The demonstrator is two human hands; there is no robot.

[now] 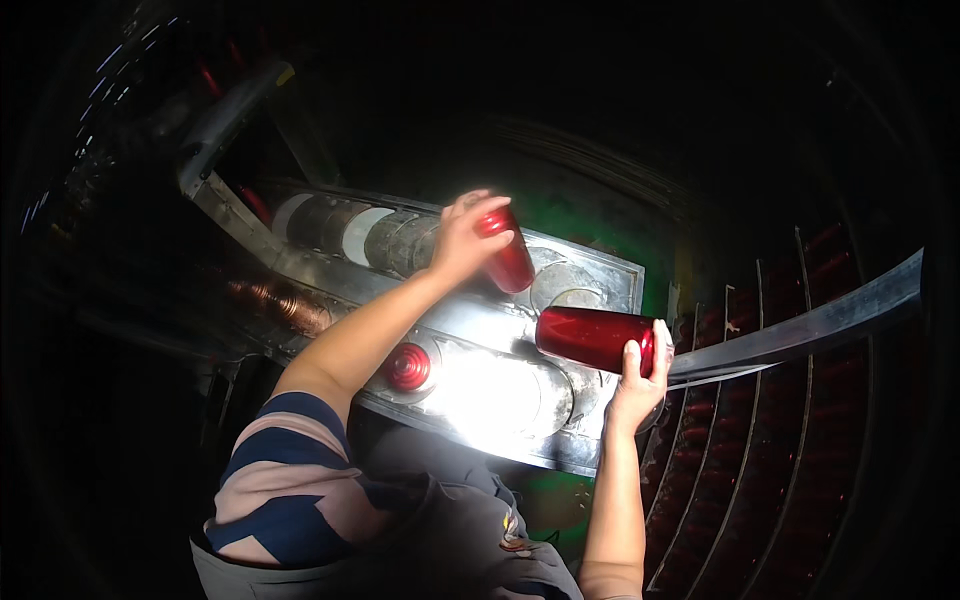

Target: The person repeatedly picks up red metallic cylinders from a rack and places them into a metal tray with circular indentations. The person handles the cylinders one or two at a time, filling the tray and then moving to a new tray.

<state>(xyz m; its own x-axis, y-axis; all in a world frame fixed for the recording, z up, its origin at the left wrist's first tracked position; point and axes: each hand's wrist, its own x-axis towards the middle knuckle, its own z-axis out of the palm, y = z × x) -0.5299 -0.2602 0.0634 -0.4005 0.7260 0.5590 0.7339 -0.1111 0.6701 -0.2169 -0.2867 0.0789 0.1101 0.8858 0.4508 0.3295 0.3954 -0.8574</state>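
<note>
My left hand [468, 238] is wrapped round the upper end of a glossy red tumbler-shaped vessel [512, 266], held tilted over the metal bench [628, 278]. In my right hand [638, 385] lies a second glossy red vessel [590, 335], gripped at its right end and held nearly level. Its broader end points left, toward the first one, and the two are apart. Near my left forearm, a round red piece with ringed steps [408, 368] stands on the bench, seen from above. Strong glare hides part of the bench between my arms.
Metal rollers or cylinders [385, 238] line the bench's far left. A metal frame [235, 115] rises at the upper left. A curved metal strip [810, 320] runs to the right. Racks [750, 440] filled with many red pieces stand at the right. The surroundings are dark.
</note>
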